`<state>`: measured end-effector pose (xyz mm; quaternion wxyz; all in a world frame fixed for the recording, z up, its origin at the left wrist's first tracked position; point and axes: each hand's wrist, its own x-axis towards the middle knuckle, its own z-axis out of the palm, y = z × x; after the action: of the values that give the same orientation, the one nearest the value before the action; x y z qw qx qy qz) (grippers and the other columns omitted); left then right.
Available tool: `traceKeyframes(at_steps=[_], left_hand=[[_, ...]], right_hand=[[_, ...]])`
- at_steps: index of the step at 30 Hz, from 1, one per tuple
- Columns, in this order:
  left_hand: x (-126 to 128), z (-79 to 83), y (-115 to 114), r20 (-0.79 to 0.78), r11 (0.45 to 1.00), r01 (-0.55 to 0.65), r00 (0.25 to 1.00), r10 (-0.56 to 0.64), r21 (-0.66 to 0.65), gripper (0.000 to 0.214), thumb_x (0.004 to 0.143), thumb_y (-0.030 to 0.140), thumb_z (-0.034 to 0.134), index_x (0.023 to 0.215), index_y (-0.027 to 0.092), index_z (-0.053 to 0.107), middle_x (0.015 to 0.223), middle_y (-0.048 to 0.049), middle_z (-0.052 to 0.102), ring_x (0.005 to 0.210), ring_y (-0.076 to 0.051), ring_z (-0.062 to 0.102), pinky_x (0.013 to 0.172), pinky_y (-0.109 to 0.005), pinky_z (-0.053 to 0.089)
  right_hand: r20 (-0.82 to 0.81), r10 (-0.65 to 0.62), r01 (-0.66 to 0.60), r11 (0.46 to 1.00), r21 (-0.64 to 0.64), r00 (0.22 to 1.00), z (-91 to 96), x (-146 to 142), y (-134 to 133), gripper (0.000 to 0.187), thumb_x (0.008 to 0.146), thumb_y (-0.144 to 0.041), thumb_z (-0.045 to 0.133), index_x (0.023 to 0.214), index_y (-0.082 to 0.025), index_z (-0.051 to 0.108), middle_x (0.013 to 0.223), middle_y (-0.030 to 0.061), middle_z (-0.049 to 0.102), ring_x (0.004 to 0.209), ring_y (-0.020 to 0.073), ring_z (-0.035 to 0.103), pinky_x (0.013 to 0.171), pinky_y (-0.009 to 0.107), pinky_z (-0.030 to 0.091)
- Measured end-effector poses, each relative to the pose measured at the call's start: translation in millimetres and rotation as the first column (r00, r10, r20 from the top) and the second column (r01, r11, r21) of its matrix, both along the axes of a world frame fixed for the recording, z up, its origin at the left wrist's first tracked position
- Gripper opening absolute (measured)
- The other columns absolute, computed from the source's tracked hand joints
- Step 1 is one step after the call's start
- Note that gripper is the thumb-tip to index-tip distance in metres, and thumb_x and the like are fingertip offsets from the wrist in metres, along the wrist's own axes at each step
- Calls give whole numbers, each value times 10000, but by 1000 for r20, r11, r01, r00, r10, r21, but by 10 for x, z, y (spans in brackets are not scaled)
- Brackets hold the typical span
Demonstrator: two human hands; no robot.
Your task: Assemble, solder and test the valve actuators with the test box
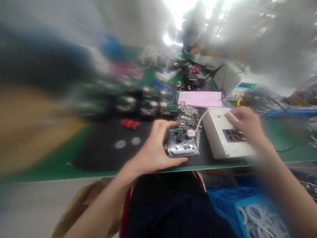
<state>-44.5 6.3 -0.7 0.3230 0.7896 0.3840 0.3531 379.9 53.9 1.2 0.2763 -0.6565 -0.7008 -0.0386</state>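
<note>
My left hand (156,148) is wrapped round a silver metal housing (183,151), thumb along the near side and fingers at the far left corner. A circuit board with a black round part (180,137) sits in the housing. A white connector (190,133) is on it, and a white cable (205,114) arcs from there to my right hand (247,122). The fingers of that hand are closed at the cable, over a white box (214,138). Red and black terminals (234,135) show on the box's top, partly beside my right wrist.
Loose metal standoffs (188,109) and nuts or washers (185,120) lie behind the housing. Several more board units (147,107) stand at the left. A red roll (130,124) lies on the black mat (104,148). A power supply (244,84) is at the back right.
</note>
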Motion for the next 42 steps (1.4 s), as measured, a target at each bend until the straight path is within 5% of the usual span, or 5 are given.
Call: traceKeyframes(at_steps=[9, 17, 25, 31, 42], left_hand=[[601, -252, -492, 206, 797, -604, 783, 586, 30, 984, 688, 503, 956, 1471, 219, 433, 1441, -161, 422, 1423, -353, 476, 1201, -554, 495], [-68, -110, -257, -17, 992, -126, 992, 125, -32, 1146, 716, 597, 942, 1649, 332, 331, 1737, -114, 332, 1609, -369, 377, 1338, -567, 370], [-154, 93, 568, -15, 913, 399, 916, -401, -86, 1092, 644, 563, 988, 1598, 368, 494, 1704, -51, 464, 1606, -339, 410, 1378, -520, 283], [226, 9, 593, 91, 960, -68, 991, 96, -273, 892, 683, 696, 907, 1393, 207, 679, 1402, -136, 719, 1257, -345, 695, 1144, -522, 518], [431, -119, 353, 170, 878, -348, 893, 417, -328, 773, 700, 766, 855, 1215, 201, 744, 1220, -116, 793, 1094, -295, 738, 1000, -439, 559]], right_hand=[[6, -14, 14, 1000, 1, 1000, -37, 47, -1, 273, 956, -537, 707, 940, -268, 749, 1061, 60, 769, 1041, 290, 689, 951, 433, 513], [27, 4, -4, 1000, 20, 1000, -87, 98, 26, 272, 966, -548, 683, 944, -283, 740, 1052, 60, 773, 1029, 307, 689, 919, 458, 524], [21, -8, 8, 1000, 7, 1000, -91, 109, 37, 259, 954, -537, 692, 950, -284, 748, 1059, 57, 771, 1041, 315, 691, 905, 463, 530], [-19, 18, -18, 1000, 0, 1000, -60, 96, 31, 216, 944, -497, 701, 961, -291, 762, 1031, 47, 769, 1018, 299, 692, 914, 453, 523], [-16, -3, 3, 999, 39, 1000, -108, 153, 31, 177, 940, -457, 725, 989, -294, 774, 1028, 34, 766, 1019, 280, 705, 948, 445, 527]])
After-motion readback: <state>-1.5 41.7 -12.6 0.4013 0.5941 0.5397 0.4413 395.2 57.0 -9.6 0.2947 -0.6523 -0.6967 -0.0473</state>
